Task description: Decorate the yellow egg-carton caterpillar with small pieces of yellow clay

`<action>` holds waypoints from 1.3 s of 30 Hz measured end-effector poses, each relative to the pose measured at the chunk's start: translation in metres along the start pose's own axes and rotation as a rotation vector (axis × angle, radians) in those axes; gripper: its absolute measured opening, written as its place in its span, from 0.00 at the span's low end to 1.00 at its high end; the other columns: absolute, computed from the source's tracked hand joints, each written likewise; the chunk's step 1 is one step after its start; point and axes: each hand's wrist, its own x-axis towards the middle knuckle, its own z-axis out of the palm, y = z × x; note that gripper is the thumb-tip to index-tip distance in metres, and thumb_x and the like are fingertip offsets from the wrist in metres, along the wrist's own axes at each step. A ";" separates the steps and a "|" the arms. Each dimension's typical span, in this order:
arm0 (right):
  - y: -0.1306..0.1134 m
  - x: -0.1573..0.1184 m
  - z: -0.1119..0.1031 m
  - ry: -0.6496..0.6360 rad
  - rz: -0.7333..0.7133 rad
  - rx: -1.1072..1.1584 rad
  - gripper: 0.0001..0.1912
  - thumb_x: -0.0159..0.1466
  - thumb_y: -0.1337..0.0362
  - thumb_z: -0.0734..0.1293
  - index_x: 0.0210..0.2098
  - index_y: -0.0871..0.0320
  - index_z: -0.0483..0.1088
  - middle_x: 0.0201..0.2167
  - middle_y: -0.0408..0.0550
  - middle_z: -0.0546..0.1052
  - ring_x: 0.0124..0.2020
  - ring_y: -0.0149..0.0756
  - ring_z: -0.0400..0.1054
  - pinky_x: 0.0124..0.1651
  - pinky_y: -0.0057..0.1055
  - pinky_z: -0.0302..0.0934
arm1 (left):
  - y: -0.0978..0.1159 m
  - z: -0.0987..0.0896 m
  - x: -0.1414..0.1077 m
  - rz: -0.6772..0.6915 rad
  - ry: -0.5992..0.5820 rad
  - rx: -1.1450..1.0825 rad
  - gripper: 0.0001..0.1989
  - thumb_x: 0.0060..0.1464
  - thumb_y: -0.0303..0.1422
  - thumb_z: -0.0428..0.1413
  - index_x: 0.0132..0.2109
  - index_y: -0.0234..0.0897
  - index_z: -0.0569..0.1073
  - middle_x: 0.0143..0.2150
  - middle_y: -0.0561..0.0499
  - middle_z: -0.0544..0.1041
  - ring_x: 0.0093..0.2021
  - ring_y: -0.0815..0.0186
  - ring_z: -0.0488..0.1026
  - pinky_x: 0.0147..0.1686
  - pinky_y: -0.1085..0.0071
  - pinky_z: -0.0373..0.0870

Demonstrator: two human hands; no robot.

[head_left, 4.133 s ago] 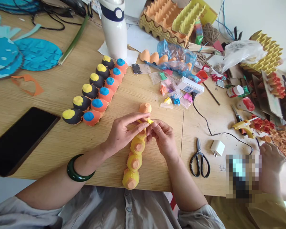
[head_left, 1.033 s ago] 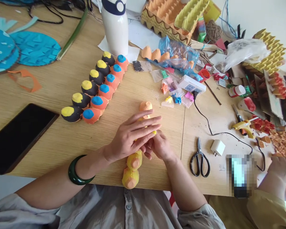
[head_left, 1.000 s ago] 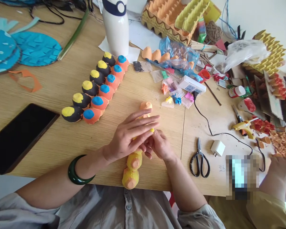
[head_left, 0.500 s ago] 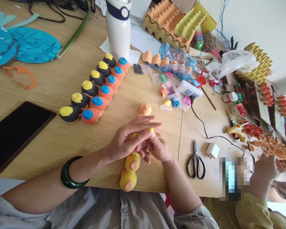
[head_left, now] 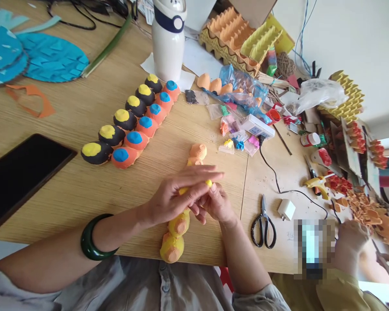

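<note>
A small lump of yellow modelling clay (head_left: 208, 183) shows at the tip of my right thumb, touching my left hand. My right hand (head_left: 218, 206) is closed in a pinch on it, its other fingers curled beneath. My left hand (head_left: 178, 194), a dark green bangle on its wrist, lies against the right with fingers stretched out flat. Under both hands runs a strip of egg-carton cups (head_left: 171, 248), the near ones coated yellow with bare orange tips and the far one (head_left: 198, 152) plain orange. My hands hide the strip's middle.
Black-yellow and orange-blue painted carton cups (head_left: 134, 137) stand left, near a black tablet (head_left: 29, 172). Scissors (head_left: 263, 224), a white charger (head_left: 286, 209) and a glue gun (head_left: 318, 183) lie right. Clay bags (head_left: 227, 144), a power strip (head_left: 257, 126) and a white bottle (head_left: 168, 47) are farther back. Another person's hand (head_left: 352, 239) is at right.
My hands stay together around the yellow clay, with only a slight shift. The view has moved a little. At right, the other person's hands have moved.
</note>
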 end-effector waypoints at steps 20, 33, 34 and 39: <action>-0.010 0.001 -0.003 0.191 -0.140 -0.071 0.35 0.67 0.32 0.60 0.30 0.59 0.74 0.18 0.41 0.71 0.13 0.25 0.58 0.15 0.25 0.58 | -0.004 0.001 -0.001 -0.248 0.068 -0.193 0.16 0.70 0.40 0.55 0.59 0.46 0.81 0.63 0.48 0.79 0.63 0.53 0.77 0.59 0.55 0.81; -0.021 0.008 -0.005 0.736 -0.426 -0.105 0.15 0.68 0.50 0.65 0.38 0.54 0.75 0.31 0.44 0.74 0.30 0.32 0.66 0.32 0.29 0.68 | -0.016 0.002 0.002 -0.443 0.208 -0.455 0.12 0.62 0.41 0.64 0.51 0.46 0.84 0.46 0.49 0.87 0.46 0.56 0.86 0.54 0.53 0.83; -0.021 0.008 -0.005 0.745 -0.429 -0.127 0.15 0.69 0.50 0.64 0.39 0.54 0.75 0.34 0.45 0.75 0.33 0.33 0.68 0.36 0.30 0.70 | -0.015 0.002 0.002 -0.464 0.206 -0.438 0.13 0.61 0.41 0.65 0.50 0.44 0.84 0.43 0.49 0.88 0.44 0.56 0.86 0.53 0.53 0.84; -0.023 0.006 0.007 0.799 -0.558 -0.373 0.18 0.74 0.49 0.58 0.45 0.52 0.74 0.46 0.49 0.79 0.47 0.38 0.73 0.57 0.39 0.69 | -0.011 0.005 0.002 -0.492 0.179 -0.370 0.16 0.57 0.41 0.68 0.50 0.38 0.83 0.41 0.47 0.88 0.43 0.56 0.86 0.50 0.57 0.84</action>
